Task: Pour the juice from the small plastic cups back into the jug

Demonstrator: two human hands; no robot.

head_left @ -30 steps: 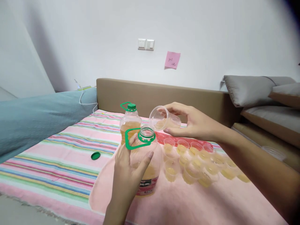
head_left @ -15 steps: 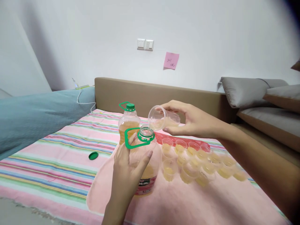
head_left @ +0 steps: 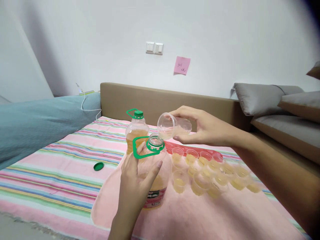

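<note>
My left hand (head_left: 137,176) is wrapped round the upper side of a clear plastic jug (head_left: 163,166) with a green handle ring and an uncapped mouth; yellowish liquid stands in its lower part. In my right hand (head_left: 200,125) is a clear plastic cup (head_left: 167,126), tipped on its side, its rim over the jug's mouth. The cup looks nearly drained. Several clear cups of yellow liquid (head_left: 180,181) stand in rows to the right of the jug. Behind it is a second jug (head_left: 137,133), capped in green and holding amber liquid.
A loose green cap (head_left: 98,166) lies on the striped cloth (head_left: 62,166) at left. Under the jugs and cups spreads a pink mat (head_left: 190,220). A red plastic wrapper (head_left: 180,149) lies behind the cups. Grey cushions (head_left: 267,96) are stacked at right, before a brown headboard (head_left: 160,101).
Less liquid shows in the tilted cup than before. Both hands keep nearly the same places, and the whole view has shifted very slightly.
</note>
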